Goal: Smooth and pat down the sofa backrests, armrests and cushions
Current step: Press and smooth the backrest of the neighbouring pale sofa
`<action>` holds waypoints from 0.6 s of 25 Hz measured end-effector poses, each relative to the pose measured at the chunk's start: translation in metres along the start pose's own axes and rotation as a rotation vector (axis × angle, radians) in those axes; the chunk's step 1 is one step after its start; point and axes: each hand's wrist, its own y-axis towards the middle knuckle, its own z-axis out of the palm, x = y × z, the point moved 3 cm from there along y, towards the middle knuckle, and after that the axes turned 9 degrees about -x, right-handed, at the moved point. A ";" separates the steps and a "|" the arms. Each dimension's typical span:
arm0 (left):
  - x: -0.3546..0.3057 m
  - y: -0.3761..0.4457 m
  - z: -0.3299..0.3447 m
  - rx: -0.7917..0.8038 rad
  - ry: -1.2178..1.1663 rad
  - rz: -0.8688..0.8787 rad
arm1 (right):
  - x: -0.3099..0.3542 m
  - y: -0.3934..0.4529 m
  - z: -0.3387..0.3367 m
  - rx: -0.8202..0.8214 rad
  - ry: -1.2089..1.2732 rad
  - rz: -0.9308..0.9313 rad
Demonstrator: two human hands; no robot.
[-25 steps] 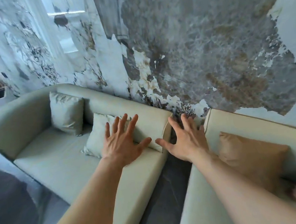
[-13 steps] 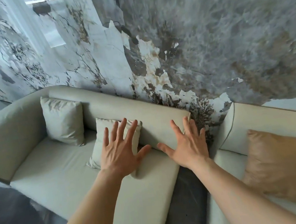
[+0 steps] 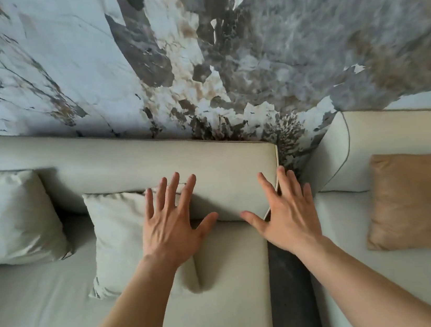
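Observation:
A pale green sofa fills the lower left, with its backrest (image 3: 132, 163) along the wall and its seat cushion (image 3: 226, 299) below. My left hand (image 3: 174, 223) is open with fingers spread, lying over the upper right corner of a pale green throw pillow (image 3: 120, 241) and reaching the backrest. My right hand (image 3: 287, 214) is open too, fingers spread at the backrest's right end, over its piped edge. Whether the palms press the fabric is unclear. A second pale pillow (image 3: 10, 217) leans at the far left.
A second pale sofa (image 3: 396, 128) stands at the right with a tan pillow (image 3: 422, 202) on it. A narrow strip of dark floor (image 3: 289, 296) separates the two sofas. A marble-patterned wall (image 3: 194, 56) rises right behind both backrests.
The view has closed in on the sofa and turned square to the wall. Both hands have stayed spread and have come up to the right end of the backrest.

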 end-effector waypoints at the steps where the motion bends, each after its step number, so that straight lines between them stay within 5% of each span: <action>1: 0.010 0.013 0.022 0.015 -0.007 0.025 | 0.001 0.010 0.019 -0.009 -0.008 0.027; 15: 0.073 0.154 0.230 0.018 0.112 0.178 | -0.011 0.127 0.204 -0.018 -0.132 0.070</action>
